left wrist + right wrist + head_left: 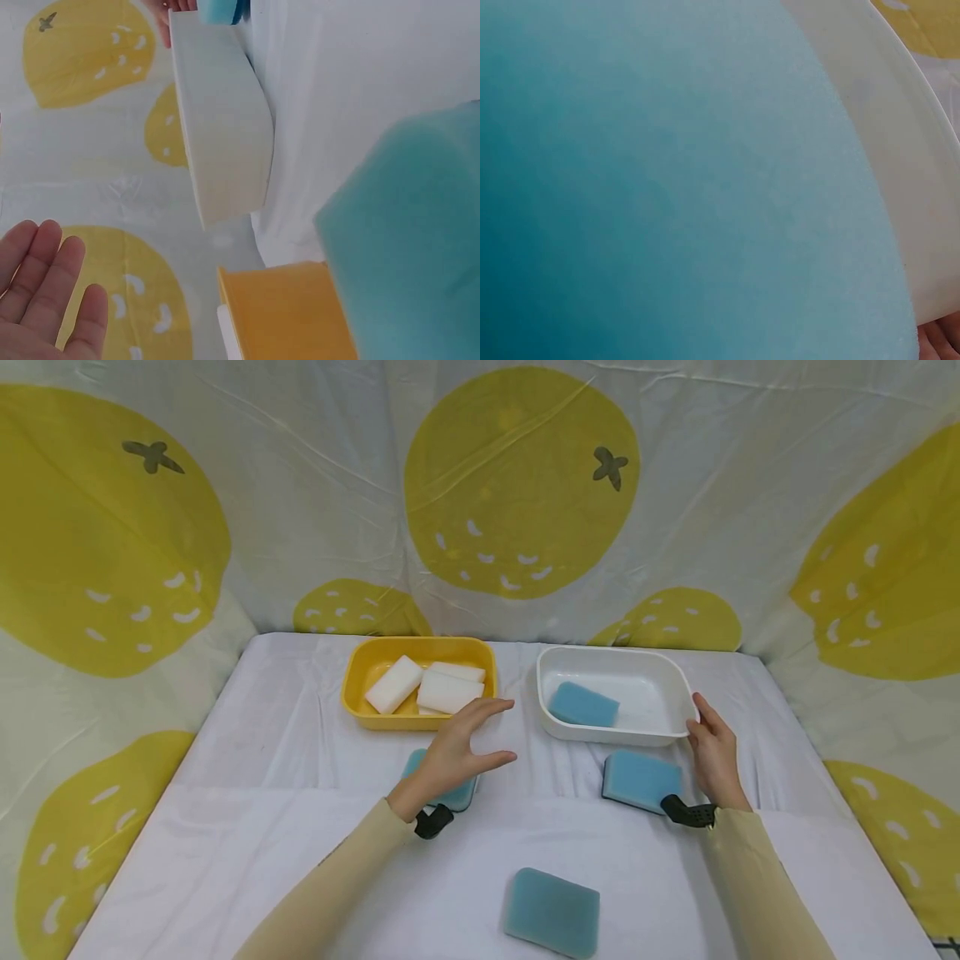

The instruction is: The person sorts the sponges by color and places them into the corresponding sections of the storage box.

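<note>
My left hand (450,762) hovers with thumb and fingers apart, holding nothing, in front of the yellow tub (360,719). Beneath it a blue sponge (459,795) lies partly hidden; it looms large in the left wrist view. At the right end of the white tub (551,656), my right hand (716,756) grips the rim between thumb and fingers. One blue sponge (583,704) lies inside that tub at its left. Another blue sponge (641,779) rests on the cloth just in front of it, beside my right wrist, and fills most of the right wrist view.
Several white sponges (393,685) sit in the yellow tub. Nearer to me, a further blue sponge (553,912) lies on the white tablecloth (300,727). A curtain (315,485) printed with yellow fruit hangs behind the table and along its sides.
</note>
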### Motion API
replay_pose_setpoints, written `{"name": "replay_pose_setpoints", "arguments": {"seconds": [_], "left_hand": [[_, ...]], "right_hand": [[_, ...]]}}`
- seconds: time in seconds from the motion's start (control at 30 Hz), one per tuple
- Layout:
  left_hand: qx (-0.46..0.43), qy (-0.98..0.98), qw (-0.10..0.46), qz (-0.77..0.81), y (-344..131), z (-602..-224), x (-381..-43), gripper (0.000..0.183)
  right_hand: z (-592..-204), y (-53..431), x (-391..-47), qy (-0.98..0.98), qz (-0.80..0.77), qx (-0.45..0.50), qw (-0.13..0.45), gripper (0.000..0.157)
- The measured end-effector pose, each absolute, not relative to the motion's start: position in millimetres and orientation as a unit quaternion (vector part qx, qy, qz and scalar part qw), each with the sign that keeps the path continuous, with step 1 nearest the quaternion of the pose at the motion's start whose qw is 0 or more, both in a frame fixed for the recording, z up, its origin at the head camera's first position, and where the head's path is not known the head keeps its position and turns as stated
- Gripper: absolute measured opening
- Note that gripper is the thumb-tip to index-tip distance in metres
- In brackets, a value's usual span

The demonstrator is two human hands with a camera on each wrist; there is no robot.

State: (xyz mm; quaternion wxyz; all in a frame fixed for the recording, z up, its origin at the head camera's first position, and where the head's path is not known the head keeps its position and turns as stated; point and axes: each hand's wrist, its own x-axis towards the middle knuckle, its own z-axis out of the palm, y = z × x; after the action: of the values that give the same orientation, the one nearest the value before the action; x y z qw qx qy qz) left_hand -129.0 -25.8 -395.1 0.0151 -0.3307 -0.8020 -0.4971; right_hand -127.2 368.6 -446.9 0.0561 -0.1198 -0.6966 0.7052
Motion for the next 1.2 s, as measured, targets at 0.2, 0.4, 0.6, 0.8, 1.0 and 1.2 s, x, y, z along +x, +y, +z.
{"name": "replay_pose_setpoints", "arguments": {"seconds": [0.2, 0.4, 0.6, 0.8, 1.0, 1.2], "left_hand": [[-0.319, -0.800, 0.017, -0.507, -48, -396, -120, 0.065], [-0.318, -0.798, 0.025, -0.511, -66, -398, -113, 0.067], [-0.317, -0.794, 0.022, -0.518, -77, -399, -107, 0.069], [-0.294, -0.808, 0.007, -0.511, -89, -403, -101, 0.070], [-0.274, -0.807, -0.007, -0.524, -102, -406, -97, 0.071], [-0.253, -0.812, -0.030, -0.524, -118, -413, -97, 0.073]], "right_hand": [[-446, 368, -126, -0.696, 0.706, -0.120, 0.054, 0.053], [-446, 368, -126, -0.692, 0.710, -0.118, 0.056, 0.053], [-446, 369, -127, -0.694, 0.709, -0.111, 0.055, 0.053], [-448, 368, -126, -0.698, 0.706, -0.100, 0.060, 0.054], [-448, 369, -127, -0.694, 0.710, -0.102, 0.060, 0.054], [-445, 367, -126, -0.691, 0.713, -0.100, 0.059, 0.054]]}}
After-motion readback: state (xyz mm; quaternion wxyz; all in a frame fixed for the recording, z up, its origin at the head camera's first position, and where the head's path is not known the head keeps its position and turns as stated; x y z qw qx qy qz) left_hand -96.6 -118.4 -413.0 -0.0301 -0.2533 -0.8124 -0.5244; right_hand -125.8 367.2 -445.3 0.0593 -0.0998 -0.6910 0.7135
